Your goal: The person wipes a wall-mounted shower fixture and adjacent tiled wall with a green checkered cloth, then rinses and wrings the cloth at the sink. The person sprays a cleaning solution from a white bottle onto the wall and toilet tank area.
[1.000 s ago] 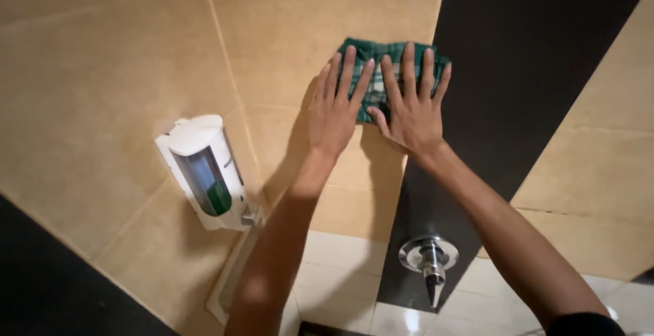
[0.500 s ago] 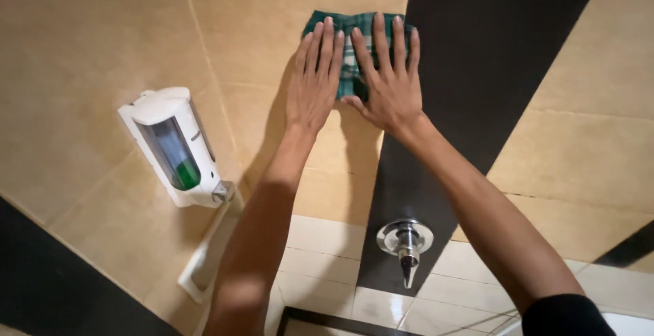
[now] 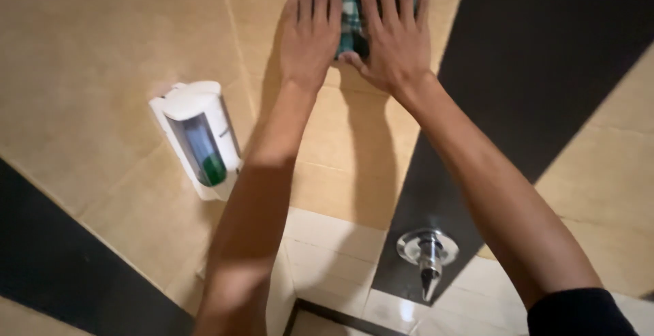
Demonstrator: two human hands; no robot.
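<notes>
High on the beige tiled wall (image 3: 122,43), we press a green checked cloth (image 3: 351,9) flat with both hands, our arms stretched up at full reach. Our left hand (image 3: 312,33) lies with fingers spread over the cloth's left part, and our right hand (image 3: 395,36) covers its right part beside the dark vertical wall panel (image 3: 545,70); neither grip closes around the fabric, since both palms lie open and hold it by pressure alone. The cloth's top runs out of view at the upper edge, so we cannot tell how much of it lies beyond our fingers.

That open-palmed hold looks to us like the weak point: should either hand ease off, the cloth could slide out and drop towards the chrome tap (image 3: 426,254) and the white tiles (image 3: 327,240) below. Our left forearm passes just beside the white wall-mounted soap dispenser (image 3: 197,138) with its green liquid, so a sideways sweep could knock it. With our arms this extended, we judge that a slip on the smooth tile could throw our weight forward.
</notes>
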